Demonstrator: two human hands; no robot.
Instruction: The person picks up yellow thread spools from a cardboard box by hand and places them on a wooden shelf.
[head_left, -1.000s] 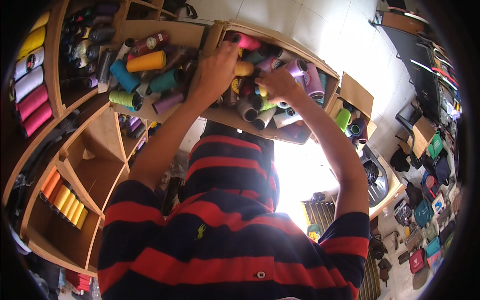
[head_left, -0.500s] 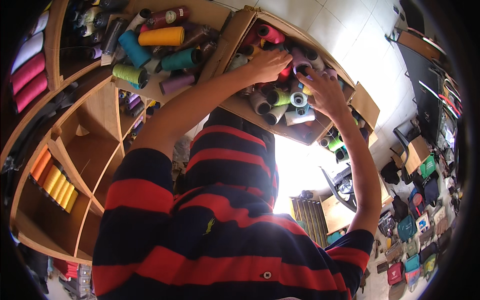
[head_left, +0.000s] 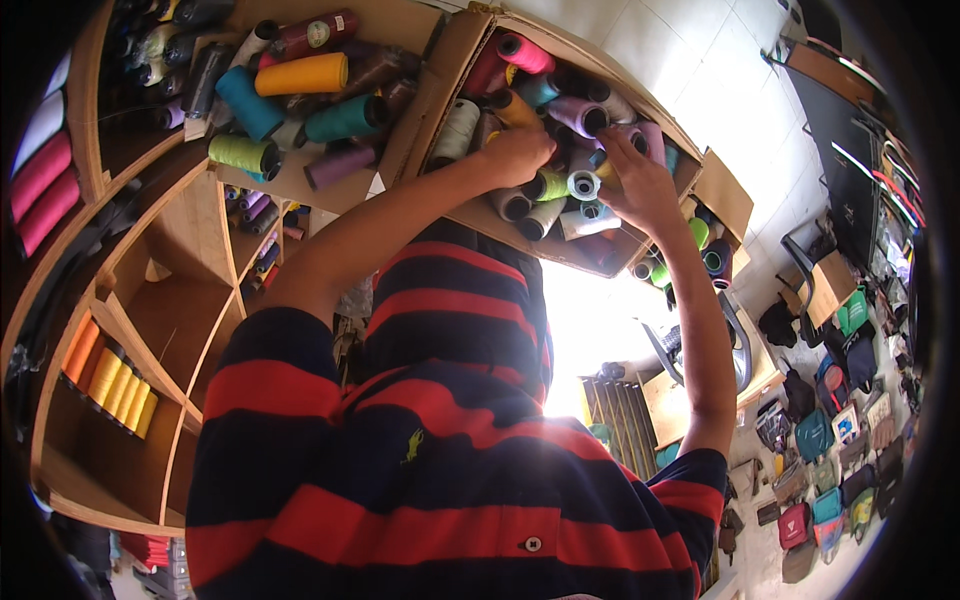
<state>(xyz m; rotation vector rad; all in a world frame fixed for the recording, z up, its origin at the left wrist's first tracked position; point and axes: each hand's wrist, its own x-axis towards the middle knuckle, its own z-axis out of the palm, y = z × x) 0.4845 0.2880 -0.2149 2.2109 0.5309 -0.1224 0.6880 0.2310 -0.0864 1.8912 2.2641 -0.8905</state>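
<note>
A cardboard box (head_left: 418,150) full of thread spools stands in front of me, and both my hands reach into it. My left hand (head_left: 518,157) is curled among the spools, just nearer than an orange spool (head_left: 512,108); whatever its fingers hold is hidden. Left of it lies a white spool (head_left: 458,130). My right hand (head_left: 640,185) rests at the right side, its fingers apart around a small yellow piece (head_left: 606,172). Close by are a purple spool (head_left: 572,114), a pale blue cone (head_left: 583,185) and a lime spool (head_left: 550,185). A pink spool (head_left: 526,53) lies at the far end.
On cardboard to the left lie more spools, including a yellow spool (head_left: 302,75) and a teal spool (head_left: 345,119). Wooden shelving (head_left: 170,395) with yellow and orange spools stands at left. Another spool box (head_left: 728,205) is to the right. Bags (head_left: 812,432) cover the floor farther right.
My left hand has drawn back toward me, uncovering the white and orange spools. My right hand stays near the same spools. The whole view has shifted slightly.
</note>
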